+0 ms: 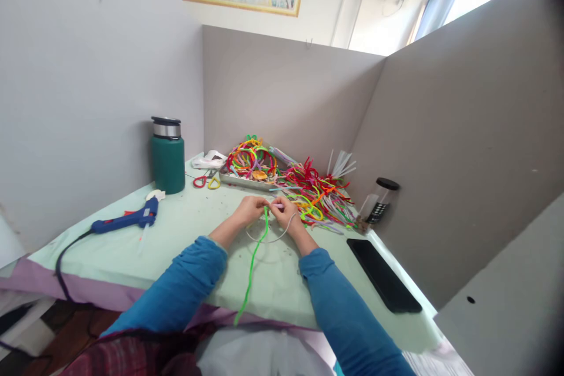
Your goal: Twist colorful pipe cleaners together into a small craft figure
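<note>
Left hand pinches green fuzzy string; right hand pinches pale loop. Blue glue gun left, bright pile far.

Green stem hanging from hands

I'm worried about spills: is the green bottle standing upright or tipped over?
Upright. The green bottle stands on its base, with its silver neck and black lid at the top.
</note>
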The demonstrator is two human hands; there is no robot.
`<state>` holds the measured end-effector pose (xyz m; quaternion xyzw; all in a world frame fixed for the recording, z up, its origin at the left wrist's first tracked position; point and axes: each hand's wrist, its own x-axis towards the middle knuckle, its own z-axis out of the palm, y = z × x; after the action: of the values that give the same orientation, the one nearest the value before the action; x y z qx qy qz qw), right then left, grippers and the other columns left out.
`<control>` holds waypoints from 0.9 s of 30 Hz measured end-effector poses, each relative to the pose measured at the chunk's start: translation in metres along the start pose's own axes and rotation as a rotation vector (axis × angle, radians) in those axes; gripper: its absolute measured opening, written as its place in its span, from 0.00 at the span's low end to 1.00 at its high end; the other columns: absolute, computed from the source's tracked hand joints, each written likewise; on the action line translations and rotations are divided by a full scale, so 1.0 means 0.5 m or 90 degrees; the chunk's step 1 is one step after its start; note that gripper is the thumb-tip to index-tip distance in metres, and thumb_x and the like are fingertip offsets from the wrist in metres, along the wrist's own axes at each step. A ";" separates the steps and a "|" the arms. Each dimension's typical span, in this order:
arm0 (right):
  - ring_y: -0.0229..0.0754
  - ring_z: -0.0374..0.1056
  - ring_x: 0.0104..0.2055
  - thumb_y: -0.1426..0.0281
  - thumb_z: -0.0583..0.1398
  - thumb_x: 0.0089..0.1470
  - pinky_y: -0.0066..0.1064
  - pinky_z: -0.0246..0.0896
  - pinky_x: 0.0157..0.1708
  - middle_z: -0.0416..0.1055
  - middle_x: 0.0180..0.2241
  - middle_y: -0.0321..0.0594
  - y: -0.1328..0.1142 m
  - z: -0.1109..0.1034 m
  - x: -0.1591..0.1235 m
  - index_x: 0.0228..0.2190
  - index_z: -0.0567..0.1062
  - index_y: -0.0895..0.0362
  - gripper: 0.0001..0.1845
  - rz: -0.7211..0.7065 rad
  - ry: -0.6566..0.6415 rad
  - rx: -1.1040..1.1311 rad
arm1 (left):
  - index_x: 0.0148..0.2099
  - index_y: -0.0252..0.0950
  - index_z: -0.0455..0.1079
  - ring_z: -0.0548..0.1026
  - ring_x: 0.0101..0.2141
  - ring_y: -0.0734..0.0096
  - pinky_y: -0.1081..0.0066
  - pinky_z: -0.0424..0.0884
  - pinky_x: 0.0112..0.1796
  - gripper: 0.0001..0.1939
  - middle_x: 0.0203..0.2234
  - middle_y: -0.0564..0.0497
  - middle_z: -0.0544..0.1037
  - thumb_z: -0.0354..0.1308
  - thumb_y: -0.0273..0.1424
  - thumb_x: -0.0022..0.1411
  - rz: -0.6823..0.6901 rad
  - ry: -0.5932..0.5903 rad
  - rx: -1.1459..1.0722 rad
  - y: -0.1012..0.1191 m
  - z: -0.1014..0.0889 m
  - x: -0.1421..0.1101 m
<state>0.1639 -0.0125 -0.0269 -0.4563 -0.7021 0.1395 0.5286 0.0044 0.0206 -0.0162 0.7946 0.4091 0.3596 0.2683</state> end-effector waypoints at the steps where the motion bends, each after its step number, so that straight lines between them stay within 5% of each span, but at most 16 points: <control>1: 0.37 0.63 0.24 0.66 0.57 0.48 0.28 0.56 0.27 0.67 0.21 0.34 0.001 0.001 0.000 0.24 0.70 0.57 0.07 -0.003 0.000 -0.001 | 0.34 0.33 0.79 0.74 0.30 0.69 0.75 0.66 0.33 0.11 0.26 0.50 0.80 0.56 0.29 0.51 0.000 0.002 0.007 0.000 0.000 0.000; 12: 0.37 0.61 0.23 0.61 0.57 0.50 0.27 0.55 0.23 0.65 0.20 0.33 0.021 0.000 0.002 0.27 0.71 0.56 0.10 0.007 -0.031 0.040 | 0.28 0.34 0.79 0.70 0.27 0.71 0.75 0.63 0.31 0.11 0.23 0.51 0.78 0.56 0.33 0.51 -0.014 -0.012 -0.016 0.015 -0.013 -0.006; 27: 0.37 0.61 0.23 0.64 0.57 0.50 0.27 0.54 0.23 0.66 0.21 0.34 0.008 0.000 0.000 0.26 0.71 0.56 0.09 0.021 -0.016 0.031 | 0.28 0.31 0.75 0.58 0.14 0.80 0.76 0.54 0.17 0.15 0.15 0.53 0.72 0.58 0.39 0.53 -0.156 -0.055 -0.177 0.034 -0.018 -0.015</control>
<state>0.1657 -0.0105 -0.0296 -0.4529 -0.6976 0.1708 0.5282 0.0022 0.0067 -0.0012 0.7086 0.4374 0.3426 0.4349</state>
